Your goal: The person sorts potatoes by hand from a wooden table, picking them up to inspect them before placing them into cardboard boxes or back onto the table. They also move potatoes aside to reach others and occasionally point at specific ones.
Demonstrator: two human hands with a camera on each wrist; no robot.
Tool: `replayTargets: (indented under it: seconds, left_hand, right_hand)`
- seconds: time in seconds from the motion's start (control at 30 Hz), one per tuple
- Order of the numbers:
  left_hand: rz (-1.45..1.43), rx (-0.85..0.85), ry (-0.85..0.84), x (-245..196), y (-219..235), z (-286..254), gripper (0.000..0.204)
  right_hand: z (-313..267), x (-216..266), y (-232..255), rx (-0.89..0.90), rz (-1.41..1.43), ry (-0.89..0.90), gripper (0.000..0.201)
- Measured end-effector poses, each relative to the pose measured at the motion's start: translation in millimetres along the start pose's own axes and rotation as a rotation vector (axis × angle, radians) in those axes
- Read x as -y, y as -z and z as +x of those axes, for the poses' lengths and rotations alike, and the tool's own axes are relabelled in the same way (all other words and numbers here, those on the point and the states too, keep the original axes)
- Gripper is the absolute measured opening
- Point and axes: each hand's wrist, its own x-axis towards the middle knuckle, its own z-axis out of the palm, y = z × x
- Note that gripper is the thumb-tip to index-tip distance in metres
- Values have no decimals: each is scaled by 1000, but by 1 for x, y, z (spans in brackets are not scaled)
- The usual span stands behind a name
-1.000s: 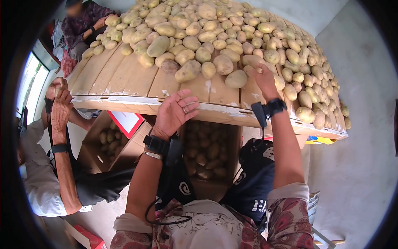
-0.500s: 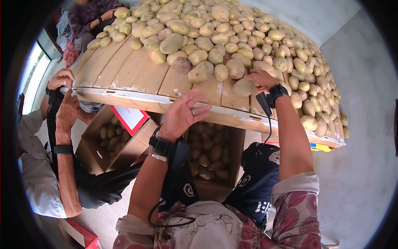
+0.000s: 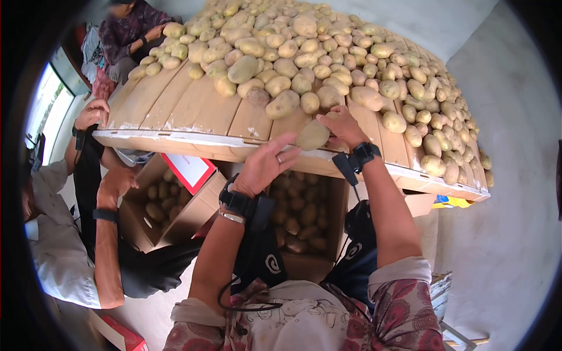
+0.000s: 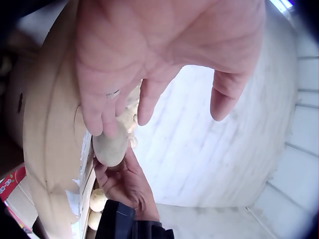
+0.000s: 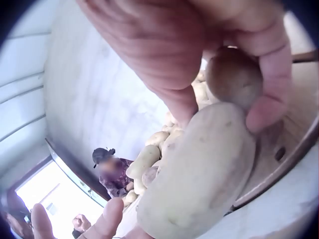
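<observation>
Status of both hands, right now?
Left hand: open, fingers extended beside the large pale oval potato.
Right hand: closed on that potato, with a smaller brown round potato between thumb and fingers.

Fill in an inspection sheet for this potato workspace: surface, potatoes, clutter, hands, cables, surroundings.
Surface: slatted wooden platform, white patches along its front edge.
Job's things: potato heap on the platform; more potatoes in an open carton below the edge and in a side carton.
Clutter: red-and-white box on the floor, yellow item under the platform's right end.
Right hand: grips a large pale potato; a darker potato shows among its fingers.
Left hand: open beside the pale potato; contact unclear.
Cables: black loop by the left forearm, another below the right wrist.
Surroundings: grey wall, two other people.
</observation>
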Motion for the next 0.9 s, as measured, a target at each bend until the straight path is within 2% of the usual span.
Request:
replayTargets:
  seconds: [0.03, 0.1, 0.17, 0.23, 0.27, 0.3, 0.37, 0.47, 0.57, 0.63, 0.7, 0.8, 0.9]
  left_hand:
    - [-13, -4, 6, -3, -2, -1, 54]
    - [13, -31, 17, -4, -5, -2, 55]
    - [49, 9, 29, -3, -2, -3, 55]
    - [24, 28, 31, -6, -3, -2, 54]
    - [8, 17, -9, -6, -2, -3, 54]
    - [-13, 7, -47, -4, -1, -2, 53]
    - [-32, -35, -45, -5, 0, -2, 53]
    - [-27, -88, -56, -6, -2, 0, 53]
    - [-7, -95, -44, -5, -2, -1, 53]
    - [14, -85, -34, -5, -2, 1, 54]
    - [1, -93, -15, -7, -3, 1, 54]
    - [6, -130, -17, -4, 2, 3, 54]
    - [43, -132, -8, -4, 0, 6, 55]
  right_hand:
    - [1, -2, 0, -10, 7, 11, 64]
    - [-2, -2, 2, -22, 261, -108, 57]
    - [-17, -10, 11, -66, 233, -76, 53]
    - [-28, -20, 18, -46, 715, 105, 48]
    - [-39, -23, 23, -40, 874, 95, 44]
    - [-44, -32, 28, -45, 876, 96, 44]
    - [-52, -64, 37, 327, 1344, 52, 44]
    - [-63, -90, 36, 334, 1409, 100, 47]
    - [-71, -89, 37, 311, 1489, 96, 52]
    - [-70, -81, 38, 339, 1521, 204, 47]
    - [-66, -79, 37, 375, 1562, 236, 48]
    - [-72, -77, 42, 315, 1531, 208, 52]
    - [-77, -79, 45, 382, 1467, 215, 53]
